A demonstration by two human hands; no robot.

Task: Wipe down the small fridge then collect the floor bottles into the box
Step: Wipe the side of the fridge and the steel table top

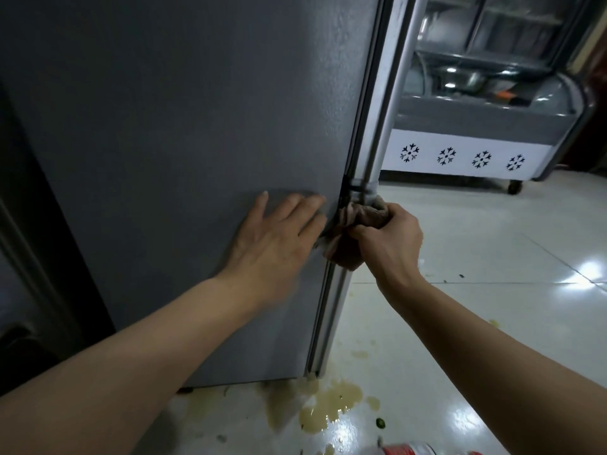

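Gripping a brown cloth (356, 224) against the fridge (184, 126) edge, the right hand (389, 239) wipes; the left hand (279, 234) lies flat.

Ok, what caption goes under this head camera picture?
Left hand flat on the grey fridge, right hand wiping its edge with a rag.

Cloth (353, 231) in right hand (387, 244)

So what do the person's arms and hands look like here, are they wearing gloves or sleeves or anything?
Nothing is worn as far as the view shows. Both forearms are bare from the bottom edge of the picture up to the wrists, with no sleeve or cuff in sight. The left hand and the right hand have no gloves, and no watch, bracelet or ring shows. The left fingers are slightly blurred.
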